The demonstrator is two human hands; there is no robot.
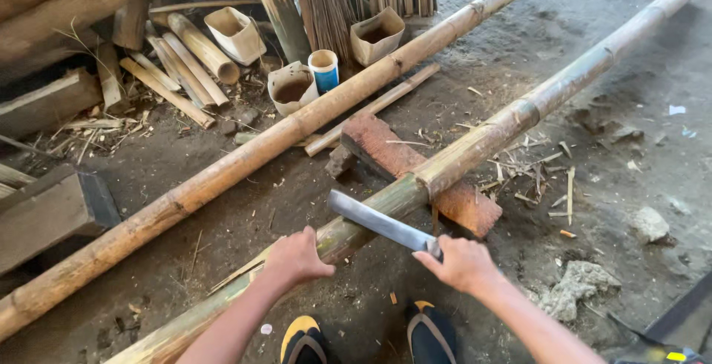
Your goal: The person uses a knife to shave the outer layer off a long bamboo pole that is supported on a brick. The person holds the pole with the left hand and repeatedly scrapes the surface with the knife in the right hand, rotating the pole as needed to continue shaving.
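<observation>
A long greenish bamboo pole [519, 115] runs from the upper right down to the lower left, resting on a reddish wooden block [386, 149]. My left hand [295, 256] grips this pole near its lower part. My right hand [461, 261] is closed on the handle of a broad flat blade [378, 221], which lies across the pole just below a node. My two feet in yellow and black sandals [302, 340] stand beneath the pole.
A second, yellower bamboo pole [245, 160] lies parallel to the left. Cut bamboo pieces [189, 63], folded bark containers [236, 34], a blue and white cup [324, 69] and split strips stand at the back. Wooden blocks [48, 212] sit left; rubble [578, 286] and shavings lie right.
</observation>
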